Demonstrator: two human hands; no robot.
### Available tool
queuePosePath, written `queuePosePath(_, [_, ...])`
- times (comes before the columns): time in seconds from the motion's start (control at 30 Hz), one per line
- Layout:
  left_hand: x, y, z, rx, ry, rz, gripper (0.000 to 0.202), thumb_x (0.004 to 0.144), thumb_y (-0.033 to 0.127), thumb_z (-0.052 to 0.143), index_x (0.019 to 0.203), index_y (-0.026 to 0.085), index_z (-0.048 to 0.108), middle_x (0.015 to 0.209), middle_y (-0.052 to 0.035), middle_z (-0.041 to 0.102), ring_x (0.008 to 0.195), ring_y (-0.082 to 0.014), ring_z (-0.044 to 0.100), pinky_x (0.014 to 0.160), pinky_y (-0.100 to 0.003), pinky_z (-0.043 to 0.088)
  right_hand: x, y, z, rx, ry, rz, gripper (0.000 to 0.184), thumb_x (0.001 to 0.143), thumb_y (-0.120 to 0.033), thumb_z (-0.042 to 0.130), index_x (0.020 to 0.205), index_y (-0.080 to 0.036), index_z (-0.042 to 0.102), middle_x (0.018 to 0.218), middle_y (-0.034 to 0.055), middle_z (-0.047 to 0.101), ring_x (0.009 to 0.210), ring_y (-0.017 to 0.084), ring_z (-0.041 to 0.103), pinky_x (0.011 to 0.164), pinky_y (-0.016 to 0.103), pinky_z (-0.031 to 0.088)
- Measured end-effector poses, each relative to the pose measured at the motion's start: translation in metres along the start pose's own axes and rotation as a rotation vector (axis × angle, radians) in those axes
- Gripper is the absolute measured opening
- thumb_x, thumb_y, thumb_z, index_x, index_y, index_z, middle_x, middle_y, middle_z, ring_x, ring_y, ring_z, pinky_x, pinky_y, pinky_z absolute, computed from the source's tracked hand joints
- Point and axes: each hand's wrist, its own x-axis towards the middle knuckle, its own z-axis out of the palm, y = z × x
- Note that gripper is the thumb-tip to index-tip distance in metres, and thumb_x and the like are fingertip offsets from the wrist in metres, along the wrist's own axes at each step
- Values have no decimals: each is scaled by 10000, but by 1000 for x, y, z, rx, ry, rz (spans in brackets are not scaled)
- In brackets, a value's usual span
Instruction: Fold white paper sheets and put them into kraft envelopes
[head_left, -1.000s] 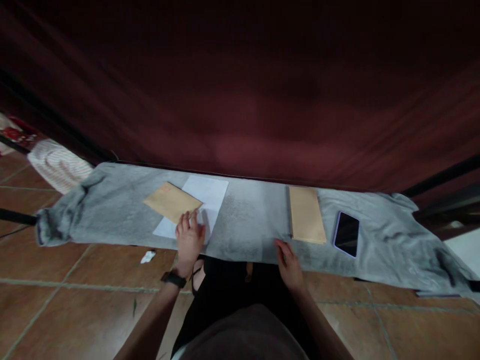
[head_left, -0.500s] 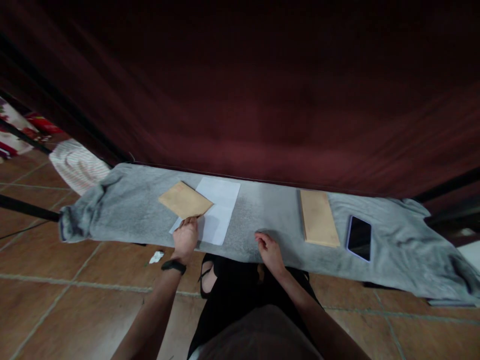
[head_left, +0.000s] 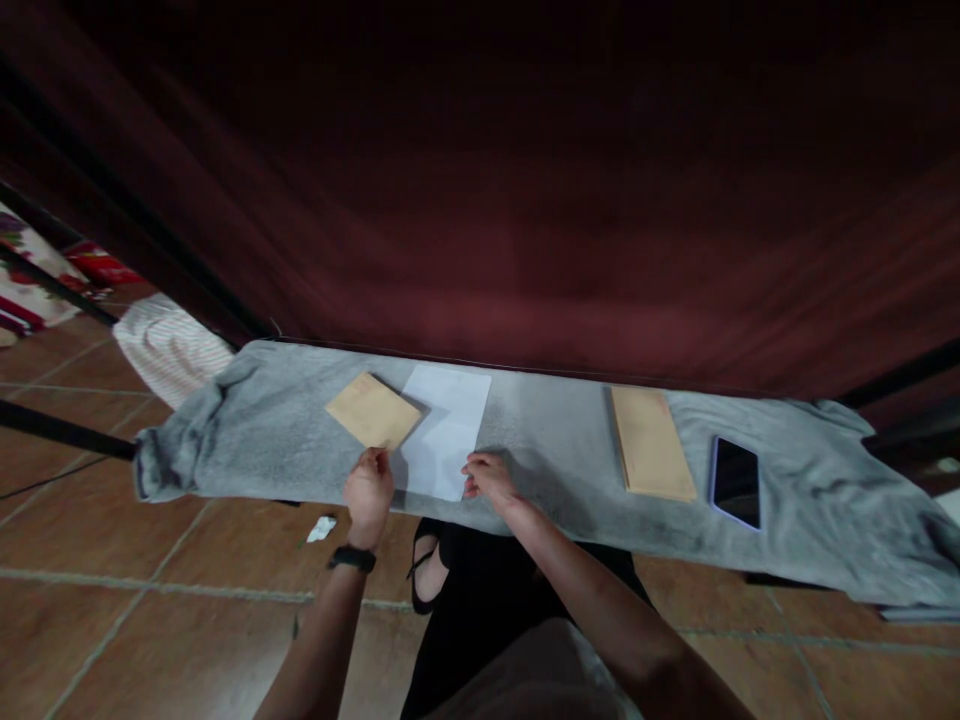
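A brown paper envelope (head_left: 373, 408) lies tilted over the left part of white paper sheets (head_left: 448, 425) on the grey cloth. My left hand (head_left: 369, 487), wearing a dark wristband, is closed in a pinch at the envelope's near corner. At the right edge of the white paper is my right hand (head_left: 489, 476), palm down, its fingers slightly bent and apart, the tips over the edge. Whether those tips press on the paper cannot be made out. Farther right lies a stack of brown envelopes (head_left: 654, 445).
A phone (head_left: 736, 482) with a pale purple case lies right of the stack. The grey cloth (head_left: 277, 440) covers a long narrow bench before a dark red curtain (head_left: 517, 250). A striped cloth (head_left: 171, 345) hangs at left. A crumpled white scrap (head_left: 322, 529) is on the tiled floor.
My right hand has moved left, from the bare cloth to the white paper's right edge. My left hand has drawn slightly toward me, still at the envelope's corner. The whole view has shifted a little.
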Motion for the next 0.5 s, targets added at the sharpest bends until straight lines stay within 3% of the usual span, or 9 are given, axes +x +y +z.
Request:
queuePosePath(0.23, [4, -2, 3, -46, -5, -75, 249, 967, 264, 487, 1081, 158, 682, 940, -113, 729, 771, -216, 647, 661, -293, 396, 0, -6, 1, 25, 30, 52, 44, 778, -189, 663, 759, -186, 624, 639, -16, 636, 423, 85, 535, 403, 208, 519])
queuePosePath(0.5, [2, -6, 5, -57, 4, -64, 262, 971, 276, 475, 1097, 154, 669, 944, -117, 713, 799, -225, 646, 660, -298, 403, -6, 2, 5, 35, 81, 30, 180, 775, -186, 644, 953, -211, 637, 675, -42, 604, 476, 91, 562, 412, 194, 533])
